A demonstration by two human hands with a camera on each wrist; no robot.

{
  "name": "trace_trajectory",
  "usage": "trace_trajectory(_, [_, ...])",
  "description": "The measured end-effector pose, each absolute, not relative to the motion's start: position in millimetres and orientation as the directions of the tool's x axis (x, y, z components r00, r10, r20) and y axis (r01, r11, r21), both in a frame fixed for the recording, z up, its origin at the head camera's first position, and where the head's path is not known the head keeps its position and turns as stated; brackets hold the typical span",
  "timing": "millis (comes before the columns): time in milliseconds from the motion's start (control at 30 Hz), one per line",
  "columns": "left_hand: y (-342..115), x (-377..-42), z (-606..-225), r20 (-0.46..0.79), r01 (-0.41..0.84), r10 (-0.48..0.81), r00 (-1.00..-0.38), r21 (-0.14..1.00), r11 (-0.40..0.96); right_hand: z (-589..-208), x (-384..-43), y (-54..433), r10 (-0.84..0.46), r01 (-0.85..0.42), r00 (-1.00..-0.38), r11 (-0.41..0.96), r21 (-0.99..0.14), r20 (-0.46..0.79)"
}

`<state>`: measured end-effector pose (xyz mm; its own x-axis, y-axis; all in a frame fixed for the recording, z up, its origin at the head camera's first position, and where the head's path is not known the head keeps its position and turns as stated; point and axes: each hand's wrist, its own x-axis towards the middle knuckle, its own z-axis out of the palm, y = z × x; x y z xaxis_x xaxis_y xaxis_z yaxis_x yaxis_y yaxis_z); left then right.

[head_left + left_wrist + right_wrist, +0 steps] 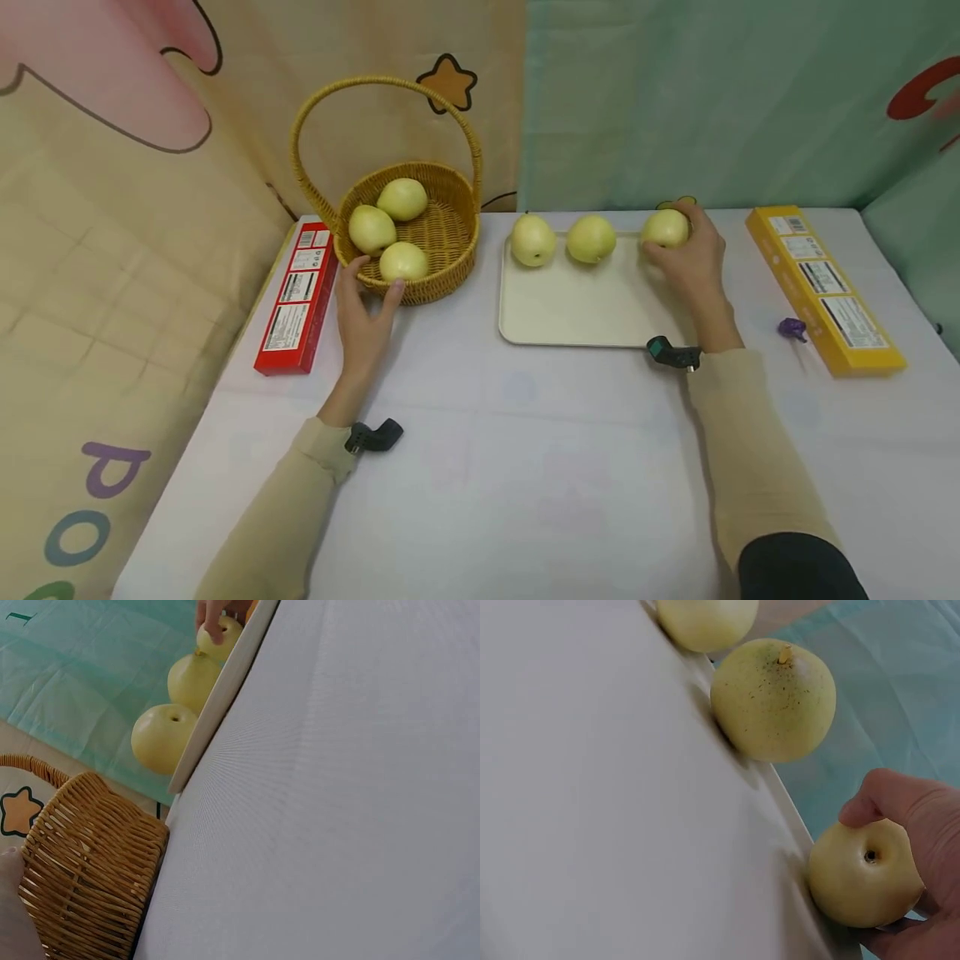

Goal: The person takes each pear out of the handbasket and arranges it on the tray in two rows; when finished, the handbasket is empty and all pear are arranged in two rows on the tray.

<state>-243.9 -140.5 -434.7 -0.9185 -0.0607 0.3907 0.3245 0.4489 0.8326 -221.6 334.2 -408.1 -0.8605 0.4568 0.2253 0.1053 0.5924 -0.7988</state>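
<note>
In the head view my right hand [693,258] grips a pale yellow-green pear [664,228] at the far right of a cream tray [573,321]. The right wrist view shows the thumb and fingers around this pear [864,874]. Two more pears, a middle one [591,239] and a left one [532,240], sit along the tray's far edge. My left hand [363,321] holds the front rim of a wicker basket [442,287], its thumb against the outside. Inside lie three pears, the front one [403,262] close to that hand. Some left fingertips are hidden.
A red box [296,300] lies left of the basket. On the right are a yellow box [825,292] and a purple-wrapped lollipop [792,329]. The basket's tall handle [382,81] arches upward. Curtains [712,100] hang behind the white-covered table [517,467].
</note>
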Motion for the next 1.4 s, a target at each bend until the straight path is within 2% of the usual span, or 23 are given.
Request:
trace_trajectory(200, [-142.4,-241.5,-432.6,0.363,0.289,-0.084,-0.928,0.843,0.454,-404.9,-217.9,334.8,0.432,0.106,-0.878,0.598,-0.794,0.208])
trace_trajectory(367, [-138.4,-241.6,-437.2,0.378,0.307,-0.089,-0.921,0.849,0.43,-404.9,-216.4,339.4,0.432,0.109,-0.88,0.586,-0.803,0.196])
trace_trajectory(600, [-138.6,-236.5,-453.3,0.376,0.292,-0.122,-0.918,0.853,0.432,-414.5,-220.9,341.8,0.374,0.05,-0.897,0.614,-0.788,0.235])
trace_trajectory(967, [-140.9,-242.4,-434.0,0.406,0.339,-0.062,-0.912,0.831,0.441,-411.6,-217.7,338.3,0.419,0.061,-0.87,0.616,-0.785,0.262])
trace_trajectory(1133, [-145.0,-243.7,-424.3,0.423,0.353,-0.06,-0.904,0.819,0.452,-409.7,-220.7,329.1,0.391,0.051,-0.887,0.611,-0.79,0.245])
trace_trajectory(1400, [-139.7,-243.8,-436.4,0.412,0.353,-0.057,-0.909,0.836,0.42,-405.9,-219.4,335.0,0.38,0.093,-0.902,0.636,-0.766,0.206])
